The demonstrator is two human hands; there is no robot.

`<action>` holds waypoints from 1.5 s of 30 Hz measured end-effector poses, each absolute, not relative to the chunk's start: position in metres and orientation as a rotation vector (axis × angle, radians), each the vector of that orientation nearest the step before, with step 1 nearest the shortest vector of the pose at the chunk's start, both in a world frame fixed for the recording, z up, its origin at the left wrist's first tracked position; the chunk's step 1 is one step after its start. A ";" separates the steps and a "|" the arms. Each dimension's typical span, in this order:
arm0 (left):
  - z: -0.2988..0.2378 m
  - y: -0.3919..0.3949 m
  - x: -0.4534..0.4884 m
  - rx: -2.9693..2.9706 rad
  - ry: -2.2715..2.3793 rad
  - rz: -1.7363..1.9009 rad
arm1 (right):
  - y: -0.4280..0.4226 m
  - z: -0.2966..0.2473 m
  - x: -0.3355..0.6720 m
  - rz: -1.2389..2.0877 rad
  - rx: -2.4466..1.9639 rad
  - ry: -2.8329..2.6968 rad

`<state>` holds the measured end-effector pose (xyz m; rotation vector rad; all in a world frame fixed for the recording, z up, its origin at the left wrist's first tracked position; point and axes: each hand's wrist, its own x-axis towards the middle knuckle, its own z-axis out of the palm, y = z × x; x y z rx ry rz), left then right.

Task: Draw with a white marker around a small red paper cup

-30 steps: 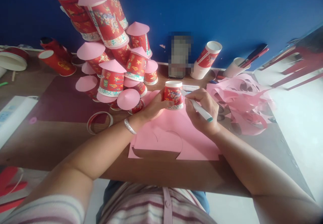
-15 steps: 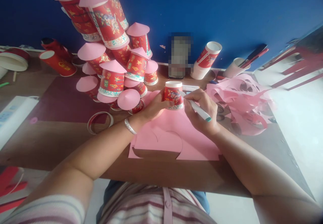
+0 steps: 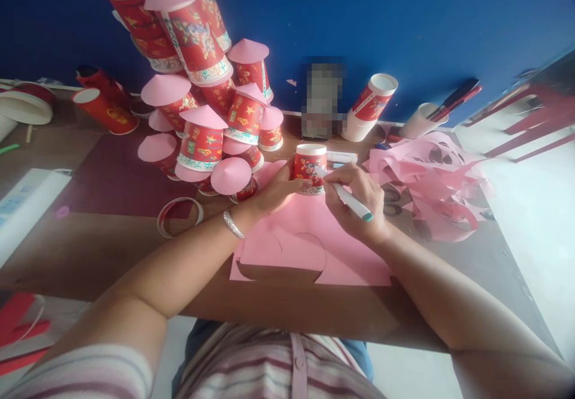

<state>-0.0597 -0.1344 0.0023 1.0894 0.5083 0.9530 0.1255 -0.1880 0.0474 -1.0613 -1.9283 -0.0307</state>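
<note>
A red paper cup (image 3: 309, 162) with a white rim and coloured drawings is gripped low on its left side by my left hand (image 3: 281, 188), thumb across its front. Closed round a white marker (image 3: 353, 200) with a green end, my right hand (image 3: 359, 198) is just right of the cup. The marker's tip is at the cup's printed side; whether it touches I cannot tell. Beneath both hands lie pink paper sheets (image 3: 287, 249) with curved cuts and outlines.
Red cups with pink paper cones (image 3: 202, 138) stand stacked at left. Behind are a phone-like blurred object (image 3: 321, 99), two stacked cups (image 3: 371, 105) and a pen cup (image 3: 422, 122). Pink scraps (image 3: 435, 177) and scissors (image 3: 393, 201) lie right, a tape roll (image 3: 179, 216) left.
The marker tip has shifted slightly left and down across the cup's side, with my right hand following. My left hand still holds the cup; the whole view has shifted slightly.
</note>
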 end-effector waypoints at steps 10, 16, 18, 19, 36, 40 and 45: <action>0.003 -0.134 -0.060 1.106 0.507 0.938 | -0.190 0.045 0.123 -0.066 -1.000 -1.929; 0.000 -0.133 -0.060 1.107 0.515 0.938 | -0.191 0.045 0.120 -0.062 -1.007 -1.934; -0.001 -0.132 -0.060 1.097 0.528 0.939 | -0.192 0.045 0.120 -0.089 -1.010 -1.946; -0.001 -0.132 -0.060 1.090 0.530 0.937 | -0.192 0.045 0.120 -0.103 -1.010 -1.950; -0.002 -0.133 -0.061 1.133 0.535 0.928 | -0.191 0.045 0.120 -0.175 -0.954 -1.931; -0.001 -0.133 -0.061 1.170 0.536 0.924 | -0.189 0.049 0.123 -0.187 -0.903 -1.913; 0.001 -0.134 -0.061 1.157 0.512 0.924 | -0.186 0.048 0.125 -0.153 -0.917 -1.862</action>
